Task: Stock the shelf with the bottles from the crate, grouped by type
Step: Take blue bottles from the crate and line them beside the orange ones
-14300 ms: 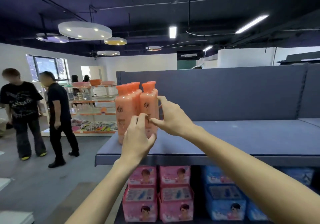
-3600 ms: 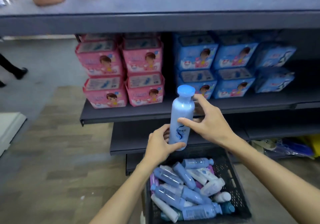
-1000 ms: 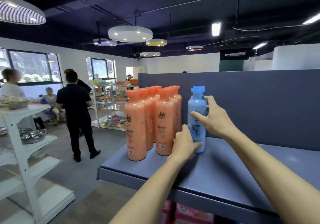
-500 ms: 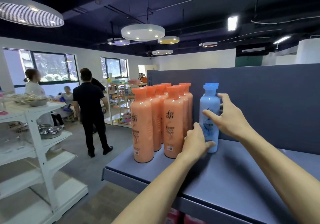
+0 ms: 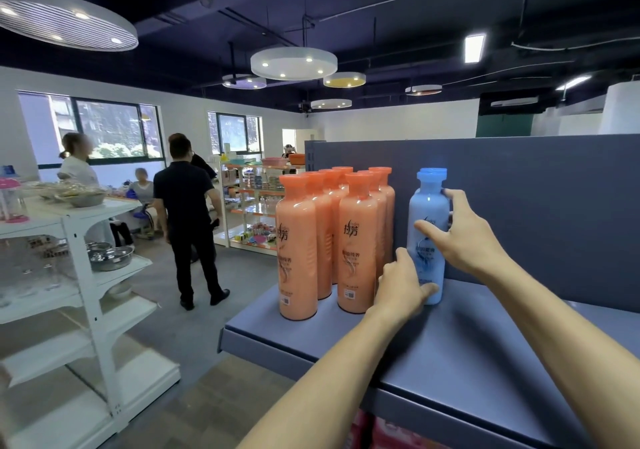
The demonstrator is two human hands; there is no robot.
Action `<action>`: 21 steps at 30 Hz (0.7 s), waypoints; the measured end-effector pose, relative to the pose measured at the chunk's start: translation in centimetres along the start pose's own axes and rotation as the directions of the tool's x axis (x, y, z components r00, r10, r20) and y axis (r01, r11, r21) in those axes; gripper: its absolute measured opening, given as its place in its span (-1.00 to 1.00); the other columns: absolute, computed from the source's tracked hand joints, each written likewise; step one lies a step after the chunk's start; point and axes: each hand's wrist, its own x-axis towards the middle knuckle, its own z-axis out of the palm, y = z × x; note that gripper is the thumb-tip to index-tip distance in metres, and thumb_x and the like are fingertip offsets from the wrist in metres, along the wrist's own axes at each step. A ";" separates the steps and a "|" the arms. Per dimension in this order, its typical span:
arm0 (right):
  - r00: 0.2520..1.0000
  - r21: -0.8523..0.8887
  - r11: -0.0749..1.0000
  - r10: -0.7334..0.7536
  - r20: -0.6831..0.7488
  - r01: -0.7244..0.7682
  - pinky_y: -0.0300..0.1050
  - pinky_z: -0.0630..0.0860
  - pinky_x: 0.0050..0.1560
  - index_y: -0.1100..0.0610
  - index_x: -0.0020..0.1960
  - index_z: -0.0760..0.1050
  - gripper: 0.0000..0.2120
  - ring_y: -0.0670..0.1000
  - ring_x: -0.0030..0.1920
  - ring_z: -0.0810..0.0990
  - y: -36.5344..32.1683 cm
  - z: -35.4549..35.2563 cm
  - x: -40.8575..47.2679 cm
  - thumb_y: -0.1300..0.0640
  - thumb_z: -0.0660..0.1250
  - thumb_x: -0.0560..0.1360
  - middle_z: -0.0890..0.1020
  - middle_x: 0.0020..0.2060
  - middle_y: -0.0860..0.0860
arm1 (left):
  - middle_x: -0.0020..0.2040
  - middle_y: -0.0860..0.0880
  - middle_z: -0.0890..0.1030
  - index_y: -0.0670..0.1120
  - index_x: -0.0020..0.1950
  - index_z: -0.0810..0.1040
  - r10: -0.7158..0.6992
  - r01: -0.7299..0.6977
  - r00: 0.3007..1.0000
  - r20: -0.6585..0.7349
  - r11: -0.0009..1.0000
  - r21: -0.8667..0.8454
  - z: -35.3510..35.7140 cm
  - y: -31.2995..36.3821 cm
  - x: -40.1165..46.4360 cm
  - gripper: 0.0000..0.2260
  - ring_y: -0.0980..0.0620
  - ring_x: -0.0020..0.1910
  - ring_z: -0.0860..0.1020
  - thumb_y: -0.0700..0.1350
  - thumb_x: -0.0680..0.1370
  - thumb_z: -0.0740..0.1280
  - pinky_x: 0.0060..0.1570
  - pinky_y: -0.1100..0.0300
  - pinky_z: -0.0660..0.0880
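Observation:
A light blue bottle (image 5: 428,213) stands upright on the blue-grey top shelf (image 5: 460,351), close to the back panel. My left hand (image 5: 401,287) grips its base, thumb across the front. My right hand (image 5: 464,237) holds its middle from the right side, fingers wrapped around the label. Just left of it stand several tall orange bottles (image 5: 329,237) in two rows, caps orange, labels facing forward. The crate is out of view.
The shelf's blue back panel (image 5: 536,206) rises behind the bottles; the shelf runs on to the right. Pink packs (image 5: 391,431) show below its front edge. A white rack (image 5: 86,292) with metal bowls stands left. Three people are in the aisle beyond.
Both hands keep hold of the blue bottle, which stays upright beside the orange ones. The view has swung slightly right; a person in black stepped a little along the aisle.

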 end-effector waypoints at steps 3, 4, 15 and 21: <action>1.000 -0.032 0.999 0.022 0.008 -0.022 -0.05 0.40 -0.10 0.00 0.49 0.14 -0.39 0.16 0.01 0.53 -0.5 -0.2 -0.4 -0.05 0.35 0.56 0.57 0.10 0.15 | 0.25 -0.16 0.50 -0.14 0.17 0.32 -0.026 0.026 0.999 -0.021 0.999 0.029 0.3 0.2 -0.5 -0.61 -0.22 0.20 0.50 -0.04 0.51 0.43 0.13 -0.06 0.49; 0.999 -0.055 0.998 0.034 0.015 -0.033 -0.03 0.43 -0.11 0.00 0.50 0.13 -0.38 0.17 -0.01 0.54 -0.8 -0.3 -0.6 -0.06 0.34 0.57 0.58 0.09 0.16 | 0.24 -0.16 0.50 -0.15 0.17 0.33 -0.027 0.028 0.999 -0.045 0.999 0.038 0.4 0.2 -0.8 -0.62 -0.23 0.21 0.50 -0.04 0.51 0.43 0.11 -0.03 0.48; 0.989 -0.267 0.959 0.123 0.087 -0.096 0.02 0.49 0.02 0.08 0.52 0.13 -0.33 0.22 0.12 0.53 -2.2 -2.4 -4.7 -0.09 0.34 0.55 0.56 0.17 0.18 | 0.16 -0.14 0.52 -0.15 0.21 0.37 0.118 -0.102 0.988 -0.099 0.983 0.153 -0.9 1.5 -4.4 -0.66 -0.19 0.13 0.50 -0.12 0.50 0.36 0.02 0.02 0.44; 0.986 -0.366 0.926 0.140 0.094 -0.097 -0.02 0.41 -0.07 0.15 0.42 0.26 -0.43 0.19 0.16 0.49 -2.7 -4.8 -5.8 -0.12 0.33 0.55 0.50 0.23 0.19 | 0.22 -0.10 0.52 -0.10 0.28 0.38 0.124 -0.108 0.989 -0.084 0.978 0.178 -1.7 1.5 -5.9 -0.61 -0.16 0.18 0.50 -0.09 0.49 0.38 0.11 -0.01 0.48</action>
